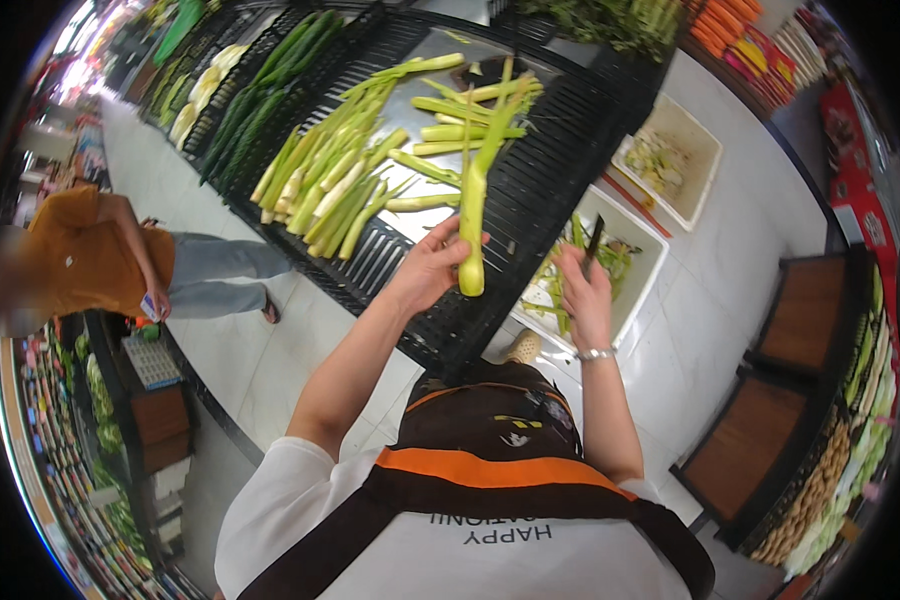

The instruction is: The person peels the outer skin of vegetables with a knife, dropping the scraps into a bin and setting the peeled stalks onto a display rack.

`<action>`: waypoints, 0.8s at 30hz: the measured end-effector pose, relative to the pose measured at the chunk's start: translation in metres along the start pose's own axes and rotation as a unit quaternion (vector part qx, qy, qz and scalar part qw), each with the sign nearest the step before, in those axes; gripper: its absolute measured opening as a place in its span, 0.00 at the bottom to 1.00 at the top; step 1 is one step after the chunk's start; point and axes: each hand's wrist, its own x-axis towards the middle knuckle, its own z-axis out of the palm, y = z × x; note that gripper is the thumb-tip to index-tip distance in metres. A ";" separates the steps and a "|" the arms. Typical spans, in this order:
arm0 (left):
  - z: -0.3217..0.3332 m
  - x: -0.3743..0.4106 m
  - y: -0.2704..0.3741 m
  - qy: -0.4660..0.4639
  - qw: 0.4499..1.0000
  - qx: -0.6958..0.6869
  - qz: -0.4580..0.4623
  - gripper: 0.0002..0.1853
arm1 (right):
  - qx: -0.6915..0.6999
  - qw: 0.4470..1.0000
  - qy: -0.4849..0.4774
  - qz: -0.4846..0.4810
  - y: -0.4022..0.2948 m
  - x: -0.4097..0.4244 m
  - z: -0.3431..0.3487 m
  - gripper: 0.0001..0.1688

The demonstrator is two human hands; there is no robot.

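Note:
My left hand (436,264) holds a thick pale-green stalk (474,225), probably celtuce, by its lower end, over the edge of a black slatted display stand (540,169). My right hand (586,289) grips a dark-bladed knife (595,238) above a white foam box (649,289) of green trimmings. On the stand, a large pile of similar stalks (330,176) lies to the left across a metal sheet (409,105). A smaller group of stalks (450,133) rests just beyond my left hand, partly behind the raised stalk.
A second foam box (701,187) with pale scraps stands on the floor beyond the first. Cucumbers (251,112) fill crates at the stand's left. A person in an orange shirt (105,251) stands at the left. Brown-panelled display stands (750,442) with vegetables are at the right.

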 end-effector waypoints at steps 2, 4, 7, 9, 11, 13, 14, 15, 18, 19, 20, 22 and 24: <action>0.031 0.005 -0.027 -0.001 1.000 0.030 0.008 0.25 | 0.036 0.999 -0.008 -0.031 -0.015 0.004 0.009 0.18; 0.053 0.008 -0.050 0.005 0.996 0.088 0.011 0.21 | 0.114 0.993 -0.030 -0.022 -0.021 0.011 0.007 0.19; 0.077 0.010 -0.071 0.001 0.989 0.146 0.025 0.16 | 0.199 0.979 -0.040 0.005 -0.019 0.023 -0.008 0.08; 0.087 0.016 -0.080 0.014 0.978 0.204 0.045 0.14 | 0.232 0.972 -0.025 -0.007 -0.015 0.023 -0.017 0.09; 0.094 0.027 -0.087 0.028 0.960 0.269 0.072 0.12 | 0.238 0.971 -0.005 -0.001 -0.011 0.023 -0.024 0.10; 0.095 0.043 -0.095 0.044 0.936 0.335 0.103 0.11 | 0.226 0.974 0.006 0.006 -0.011 0.019 -0.025 0.11; 0.095 0.049 -0.098 0.063 0.934 0.338 0.097 0.11 | 0.238 0.971 -0.006 0.021 -0.012 0.017 -0.029 0.12; 0.101 0.049 -0.099 0.066 0.949 0.298 0.081 0.10 | 0.242 0.970 0.000 0.017 -0.010 0.019 -0.035 0.13; 0.120 0.049 -0.103 0.084 0.982 0.169 0.024 0.09 | 0.249 0.968 0.011 0.004 -0.003 0.025 -0.053 0.14; 0.122 0.050 -0.106 0.089 0.983 0.162 0.013 0.09 | 0.256 0.966 0.014 0.006 -0.001 0.024 -0.057 0.14; 0.123 0.052 -0.110 0.095 0.983 0.154 0.002 0.08 | 0.263 0.965 0.017 0.008 0.001 0.024 -0.059 0.14; 0.122 0.057 -0.117 0.111 0.984 0.139 -0.017 0.08 | 0.271 0.962 0.026 0.009 0.005 0.023 -0.064 0.14; 0.125 0.061 -0.124 0.130 0.983 0.125 -0.034 0.08 | 0.274 0.961 0.041 0.005 0.008 0.022 -0.067 0.14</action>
